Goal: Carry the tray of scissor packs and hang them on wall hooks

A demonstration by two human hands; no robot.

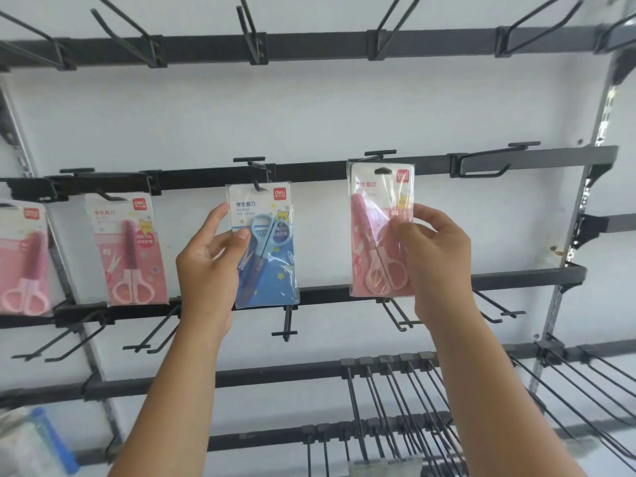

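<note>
Landmark for all positions: the middle rail [327, 168] of the wall rack.

Left hand [210, 256]: grip closed on the blue scissor pack [266, 249], thumb across the front of the card and fingers behind its left edge. The pack hangs directly below the rail, and its top slot looks to be already over a hook [256, 184].

Right hand [435, 256]: grip closed on the pink scissor pack [380, 232], thumb and fingertips pinching its right edge about mid-height. Its slot sits level with the rail, just under another hook [380, 153] — whether it is threaded cannot be told.

Two further pink packs [129, 253] hang below the rail, towards its left end.

Handling assessment: each pack reads as light — a thin card in a glossy film sleeve, the scissors giving the only stiffness. The film is likely slippery and the card will flex if held low. Best hold is an edge pinch in the upper half, near the slot, so that the slot stays square to the hook. Fragility is judged low; the slot could tear if forced.

The tray is not identifiable in this view.
</note>
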